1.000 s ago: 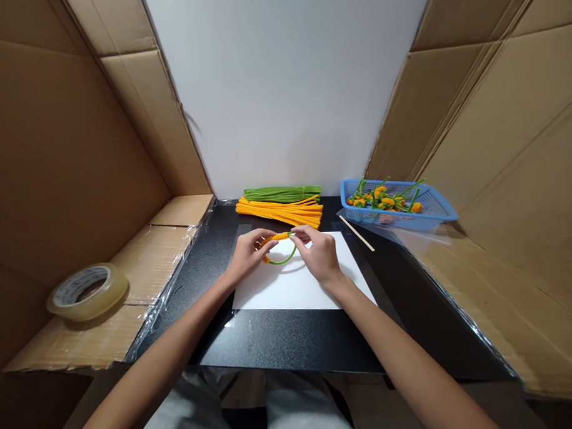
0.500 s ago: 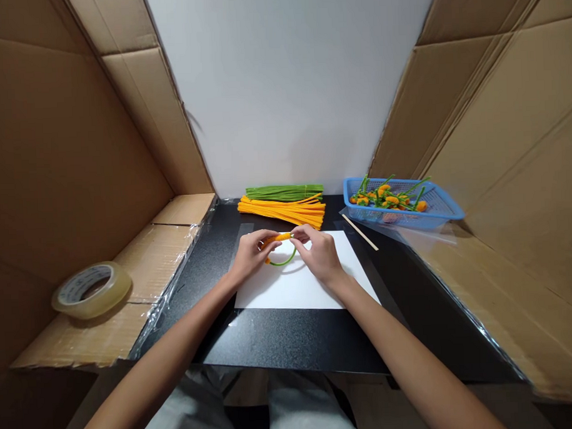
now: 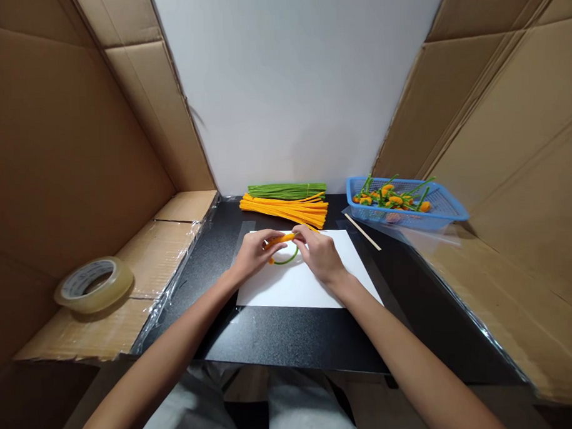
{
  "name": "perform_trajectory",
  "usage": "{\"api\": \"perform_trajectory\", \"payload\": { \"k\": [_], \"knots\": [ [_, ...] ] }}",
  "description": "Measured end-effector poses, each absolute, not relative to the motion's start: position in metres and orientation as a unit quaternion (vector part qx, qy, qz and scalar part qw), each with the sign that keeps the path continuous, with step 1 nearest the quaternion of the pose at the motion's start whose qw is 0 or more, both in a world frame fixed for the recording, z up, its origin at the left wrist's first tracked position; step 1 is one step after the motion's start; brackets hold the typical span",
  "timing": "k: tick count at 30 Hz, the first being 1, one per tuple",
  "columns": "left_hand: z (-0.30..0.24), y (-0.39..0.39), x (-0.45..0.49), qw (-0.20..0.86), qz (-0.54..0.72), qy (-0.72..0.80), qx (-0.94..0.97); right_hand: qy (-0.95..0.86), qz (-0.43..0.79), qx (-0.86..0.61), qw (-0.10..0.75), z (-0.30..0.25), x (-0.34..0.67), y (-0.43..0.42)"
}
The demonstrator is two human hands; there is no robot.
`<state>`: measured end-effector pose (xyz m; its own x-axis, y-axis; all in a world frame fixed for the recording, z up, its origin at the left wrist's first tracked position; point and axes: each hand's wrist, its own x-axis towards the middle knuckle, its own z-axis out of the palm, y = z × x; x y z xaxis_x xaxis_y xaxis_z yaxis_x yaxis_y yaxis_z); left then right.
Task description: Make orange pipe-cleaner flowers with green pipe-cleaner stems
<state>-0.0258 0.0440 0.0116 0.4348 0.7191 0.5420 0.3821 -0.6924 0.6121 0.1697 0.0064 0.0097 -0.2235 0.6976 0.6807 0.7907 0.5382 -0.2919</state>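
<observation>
Above a white sheet of paper (image 3: 307, 289), both my hands grip an orange pipe cleaner coil (image 3: 283, 239). My left hand (image 3: 257, 253) pinches its left end, and the fingers of my right hand (image 3: 319, 251) close on the right end. A green pipe cleaner (image 3: 287, 261) curves below the coil in a loop, with a small orange bit at its left end. The fingertips partly hide where green and orange meet. Just behind the hands lie a bundle of orange pipe cleaners (image 3: 286, 208) and a bundle of green pipe cleaners (image 3: 285, 191).
A blue basket (image 3: 436, 220) at the back right holds several orange and green pipe cleaner pieces. A thin wooden stick (image 3: 363, 232) lies in front of it. On the left cardboard ledge sits a roll of clear tape (image 3: 122, 286). Cardboard walls (image 3: 62, 122) flank the black table (image 3: 290, 339).
The whole view has shifted slightly. Both hands keep their hold on the orange coil, and the fingers of the right hand have moved a little at its end.
</observation>
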Motion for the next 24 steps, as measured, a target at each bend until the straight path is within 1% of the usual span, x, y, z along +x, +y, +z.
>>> {"api": "perform_trajectory", "payload": {
  "k": [3,5,7,11,14,16,20,22,24],
  "knots": [
    [0.012,0.046,-0.027,0.264,0.434,0.353,0.786,-0.746,-0.028,-0.490,0.450,0.009,0.173,0.009],
    [0.011,0.046,-0.026,0.283,0.461,0.362,0.759,-0.738,-0.020,-0.489,0.464,0.008,0.175,0.010],
    [0.011,0.045,-0.025,0.285,0.474,0.359,0.752,-0.747,-0.032,-0.482,0.457,0.007,0.177,0.010],
    [0.013,0.041,-0.024,0.273,0.474,0.342,0.764,-0.780,-0.097,-0.461,0.411,0.006,0.179,0.010],
    [0.014,0.039,-0.024,0.253,0.474,0.333,0.775,-0.790,-0.095,-0.451,0.404,0.006,0.179,0.010],
    [0.014,0.038,-0.024,0.229,0.475,0.329,0.784,-0.778,-0.047,-0.453,0.432,0.006,0.177,0.009],
    [0.013,0.039,-0.025,0.178,0.492,0.323,0.788,-0.689,0.129,-0.467,0.540,0.009,0.168,0.006],
    [0.012,0.040,-0.026,0.173,0.501,0.325,0.783,-0.636,0.194,-0.476,0.576,0.010,0.165,0.007],
    [0.012,0.040,-0.026,0.179,0.505,0.332,0.776,-0.592,0.231,-0.489,0.598,0.011,0.164,0.008]
  ]
}}
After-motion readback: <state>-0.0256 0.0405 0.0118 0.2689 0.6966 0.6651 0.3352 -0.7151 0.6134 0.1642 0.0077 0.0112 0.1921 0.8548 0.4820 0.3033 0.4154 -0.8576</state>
